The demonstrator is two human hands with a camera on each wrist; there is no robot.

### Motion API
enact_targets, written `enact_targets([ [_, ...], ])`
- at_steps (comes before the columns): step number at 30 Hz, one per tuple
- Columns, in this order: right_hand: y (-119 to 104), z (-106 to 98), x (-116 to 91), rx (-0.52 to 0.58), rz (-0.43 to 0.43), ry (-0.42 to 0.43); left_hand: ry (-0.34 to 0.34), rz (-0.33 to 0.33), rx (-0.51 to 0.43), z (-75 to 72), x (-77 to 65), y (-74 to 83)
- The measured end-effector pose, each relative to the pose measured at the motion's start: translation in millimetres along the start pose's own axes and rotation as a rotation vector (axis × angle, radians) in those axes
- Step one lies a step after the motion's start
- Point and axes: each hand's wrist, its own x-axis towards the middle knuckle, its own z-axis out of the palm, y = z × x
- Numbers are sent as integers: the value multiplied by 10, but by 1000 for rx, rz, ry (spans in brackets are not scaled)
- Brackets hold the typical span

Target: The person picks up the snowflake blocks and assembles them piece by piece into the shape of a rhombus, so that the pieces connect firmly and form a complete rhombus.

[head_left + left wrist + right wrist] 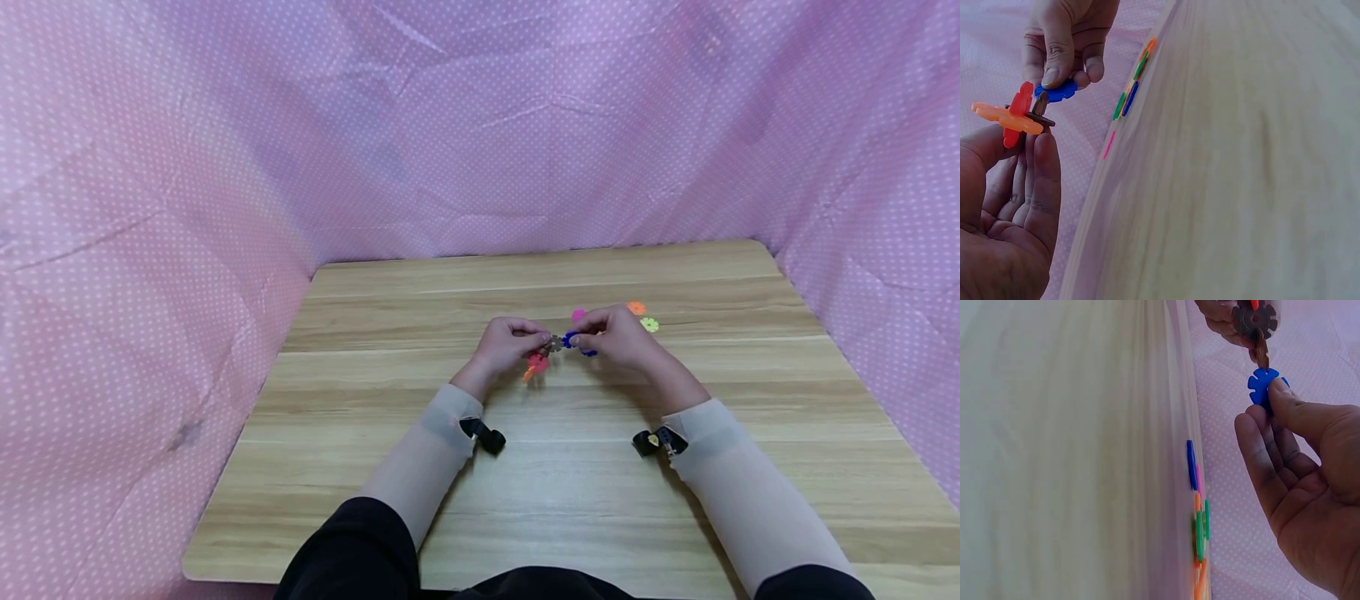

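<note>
My left hand point(501, 347) pinches a small joined cluster of notched plastic discs. In the left wrist view an orange disc point(991, 114) crosses a red disc point(1023, 99), with brown discs point(1042, 105) beyond them. Between thumb and fingers, my right hand point(1319, 456) holds a blue notched disc point(1260, 390). The blue disc's edge meets the edge-on brown disc point(1262, 351) at the end of the cluster; how deep their slots engage, I cannot tell. Both hands are raised close together over the table's far half. Fingers partly cover the cluster.
Loose discs lie on the wooden table point(525, 483) around the right hand: a pink disc point(578, 315), an orange disc point(637, 308), a yellow-green disc point(650, 324) and a dark blue disc point(589, 352). Pink dotted cloth point(480, 150) hangs behind and beside the table.
</note>
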Motion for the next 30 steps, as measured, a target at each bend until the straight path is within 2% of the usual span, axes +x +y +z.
enact_targets([
  [4, -24, 36, 5, -11, -35, 17, 0, -7, 6, -1, -5, 6],
  [11, -73, 103, 3, -96, -108, 83, 2, -31, 18, 2, -5, 2],
  [18, -76, 164, 8, -134, -181, 142, 4, -19, 18, 28, 3, -35],
  [25, -63, 206, 6, -131, -198, 170, -24, -7, -35, 53, 5, -40],
  [30, -75, 189, -14, -82, -148, 144, -44, -33, -67, 47, -3, -26],
])
